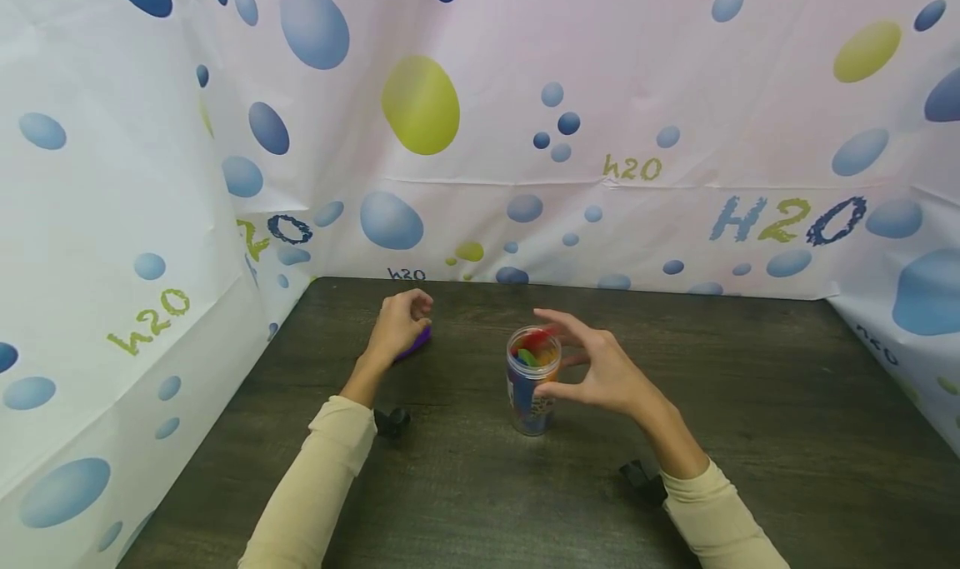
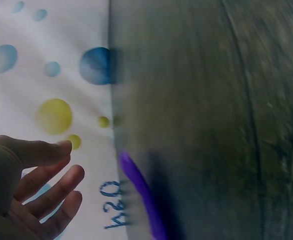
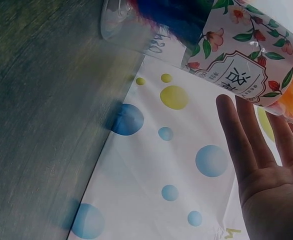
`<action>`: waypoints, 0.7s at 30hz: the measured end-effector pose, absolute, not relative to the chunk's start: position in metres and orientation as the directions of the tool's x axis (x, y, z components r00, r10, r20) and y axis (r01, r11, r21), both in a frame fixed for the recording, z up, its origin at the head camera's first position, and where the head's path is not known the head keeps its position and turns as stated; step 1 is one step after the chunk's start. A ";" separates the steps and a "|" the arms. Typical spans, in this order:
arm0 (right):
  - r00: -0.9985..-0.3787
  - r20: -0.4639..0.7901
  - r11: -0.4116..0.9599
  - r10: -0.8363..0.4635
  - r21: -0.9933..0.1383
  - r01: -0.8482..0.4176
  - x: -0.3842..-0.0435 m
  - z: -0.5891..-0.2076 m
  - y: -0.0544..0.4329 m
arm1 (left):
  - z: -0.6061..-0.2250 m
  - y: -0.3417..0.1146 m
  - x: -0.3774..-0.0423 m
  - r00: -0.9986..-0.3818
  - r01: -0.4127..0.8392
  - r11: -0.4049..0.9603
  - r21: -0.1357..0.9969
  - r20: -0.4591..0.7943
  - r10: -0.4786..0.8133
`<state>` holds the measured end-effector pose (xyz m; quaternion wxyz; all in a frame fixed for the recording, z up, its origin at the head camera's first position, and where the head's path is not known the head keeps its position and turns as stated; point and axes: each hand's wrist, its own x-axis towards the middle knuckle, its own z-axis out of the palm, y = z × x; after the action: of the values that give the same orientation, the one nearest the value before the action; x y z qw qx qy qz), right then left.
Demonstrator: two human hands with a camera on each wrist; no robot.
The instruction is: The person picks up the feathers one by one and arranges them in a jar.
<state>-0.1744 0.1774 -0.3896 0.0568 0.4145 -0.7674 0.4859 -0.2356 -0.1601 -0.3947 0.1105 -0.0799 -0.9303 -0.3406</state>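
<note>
A clear jar (image 1: 531, 394) with a flowered label (image 3: 246, 60) stands upright on the dark table. Its mouth is uncovered, and soft red, green and orange pieces (image 1: 531, 354) show inside. My right hand (image 1: 600, 369) is at the jar's right side, fingers and thumb spread around its upper part; whether they touch it I cannot tell. To the left, my left hand (image 1: 401, 323) hovers over a purple thing (image 1: 416, 342) with loosely bent fingers and nothing visible in them. That purple thing (image 2: 142, 195) looks thin and curved in the left wrist view; its kind is unclear.
The dark wooden table (image 1: 465, 502) ends at a white backdrop (image 1: 480, 169) printed with blue and green dots, which also rises along the left and right sides. Dark wrist mounts (image 1: 392, 423) sit below both hands.
</note>
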 end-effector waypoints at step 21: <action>-0.664 0.474 0.191 -0.578 -0.712 -0.676 -0.175 -0.388 0.178 | -0.423 -0.171 -0.249 -0.992 0.091 0.844 0.528 0.123 0.030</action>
<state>-0.1748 0.1781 -0.3878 0.0499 0.4070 -0.7702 0.4886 -0.2492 -0.1707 -0.4231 0.0548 -0.0315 -0.9587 -0.2772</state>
